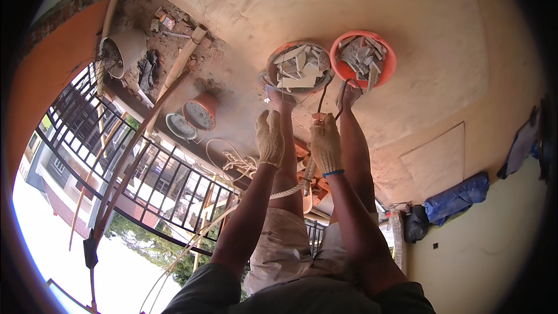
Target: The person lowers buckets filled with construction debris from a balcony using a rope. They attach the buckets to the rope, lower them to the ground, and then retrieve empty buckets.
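My right hand [326,144], in a cream knitted work glove, is closed around a dark bent metal hook [322,97] whose upper end reaches toward the buckets. A thick pale rope [286,192] runs from just below that hand, across my leg and behind my left forearm. My left hand [270,139], also gloved, is raised beside it with fingers stretched out and nothing visible in them. Ahead of my feet stand a grey-smeared bucket [271,65] full of broken tile pieces [300,61] and an orange-red bucket [388,68] holding grey rubble [364,58].
A black railing [157,183] curves along the left, with a drop beyond. Bamboo poles [181,61] stand there. Another orange bucket [201,111] and a tipped pale bucket [125,52] lie by debris. Loose rope [238,163] coils near my left arm. A blue bundle [457,197] is at right.
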{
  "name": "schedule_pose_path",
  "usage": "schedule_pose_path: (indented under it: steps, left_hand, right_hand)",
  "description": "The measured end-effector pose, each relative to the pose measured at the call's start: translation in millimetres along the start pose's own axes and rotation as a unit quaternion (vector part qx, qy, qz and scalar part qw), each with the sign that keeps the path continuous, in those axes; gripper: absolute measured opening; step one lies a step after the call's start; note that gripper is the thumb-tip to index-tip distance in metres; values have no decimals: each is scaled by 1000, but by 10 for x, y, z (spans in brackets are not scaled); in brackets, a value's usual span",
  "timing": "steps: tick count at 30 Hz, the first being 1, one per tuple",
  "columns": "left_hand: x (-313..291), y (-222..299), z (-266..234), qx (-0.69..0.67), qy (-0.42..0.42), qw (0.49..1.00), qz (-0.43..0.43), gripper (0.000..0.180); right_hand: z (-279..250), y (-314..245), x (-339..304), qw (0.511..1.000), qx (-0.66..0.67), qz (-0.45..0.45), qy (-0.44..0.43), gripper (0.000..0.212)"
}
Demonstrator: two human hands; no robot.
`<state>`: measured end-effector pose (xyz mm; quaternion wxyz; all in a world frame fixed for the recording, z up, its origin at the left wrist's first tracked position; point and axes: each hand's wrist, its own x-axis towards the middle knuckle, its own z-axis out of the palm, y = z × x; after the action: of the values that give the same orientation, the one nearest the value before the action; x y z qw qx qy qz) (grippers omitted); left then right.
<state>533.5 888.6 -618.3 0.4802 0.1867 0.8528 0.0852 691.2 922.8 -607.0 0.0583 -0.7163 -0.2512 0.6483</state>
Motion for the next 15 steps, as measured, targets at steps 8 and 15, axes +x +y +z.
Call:
schedule_pose_path:
  steps: [8, 15]
  left_hand:
    - [977, 325, 944, -414, -212, 885, 14, 65]
    - [773, 491, 677, 362, -162, 815, 423, 58]
  right_hand:
    - [64, -167, -4, 997, -73, 2, -26, 29]
    - [-677, -384, -64, 957, 210, 173, -105, 31]
